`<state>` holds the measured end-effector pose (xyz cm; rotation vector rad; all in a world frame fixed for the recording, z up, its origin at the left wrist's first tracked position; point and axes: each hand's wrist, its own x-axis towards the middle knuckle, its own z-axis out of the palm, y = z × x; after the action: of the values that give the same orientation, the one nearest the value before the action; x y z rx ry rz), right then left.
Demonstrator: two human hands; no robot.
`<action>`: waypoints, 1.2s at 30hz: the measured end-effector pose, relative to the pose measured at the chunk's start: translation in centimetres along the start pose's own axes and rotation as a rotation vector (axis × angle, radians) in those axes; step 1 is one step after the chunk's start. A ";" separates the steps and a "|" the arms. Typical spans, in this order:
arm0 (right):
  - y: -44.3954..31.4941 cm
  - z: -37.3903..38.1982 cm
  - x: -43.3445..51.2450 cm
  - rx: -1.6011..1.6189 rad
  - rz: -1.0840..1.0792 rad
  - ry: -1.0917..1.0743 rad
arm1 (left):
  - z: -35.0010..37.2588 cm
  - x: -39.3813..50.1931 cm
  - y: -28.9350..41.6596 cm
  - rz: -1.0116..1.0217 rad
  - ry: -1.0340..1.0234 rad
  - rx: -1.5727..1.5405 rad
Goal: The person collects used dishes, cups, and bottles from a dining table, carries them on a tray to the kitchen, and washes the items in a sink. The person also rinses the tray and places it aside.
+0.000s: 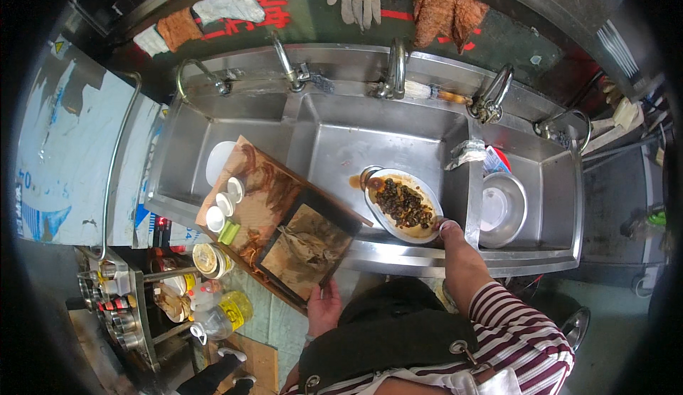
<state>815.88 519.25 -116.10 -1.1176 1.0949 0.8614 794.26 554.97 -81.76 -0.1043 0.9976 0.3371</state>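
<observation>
My left hand (324, 305) grips the near edge of a wooden tray (299, 181), which slants over the left and middle basins. On the tray lie a dark rectangular plate (283, 223) with stained brown paper and food scraps, small white cups (215, 219) and a green block-like item (229, 233). My right hand (451, 231) holds the rim of a white oval plate (392, 227) in the middle basin. Dark, chopped food (403, 203) and brown sauce cover much of that plate. Brown liquid (355, 181) is on the basin floor beside it.
The stainless steel sink (373, 133) has three basins and several taps (397, 69). A metal bowl (512, 208) stands in the right basin, a white dish (220, 163) in the left. A brush (437, 93) lies behind. Bottles (224, 315) and another person's feet (233, 353) are at lower left.
</observation>
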 end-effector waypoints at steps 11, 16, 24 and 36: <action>1.0 0.9 0.0 -1.089 -0.541 -0.036 | -0.2 -0.5 -0.8 0.060 -0.011 0.004; -1.2 3.5 -5.3 -0.460 -0.446 -0.294 | 1.6 -6.3 -1.0 -0.168 0.094 0.300; -4.9 6.5 -12.5 0.361 -0.287 -0.304 | 7.1 -10.3 3.8 -0.063 -0.251 0.548; 14.8 2.6 -36.3 0.944 -0.730 -0.188 | 13.4 -6.9 12.6 -0.562 -0.497 0.758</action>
<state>793.13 525.13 -84.58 -0.5244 0.6967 -0.1546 797.50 568.44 -67.87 0.3697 0.5140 -0.5208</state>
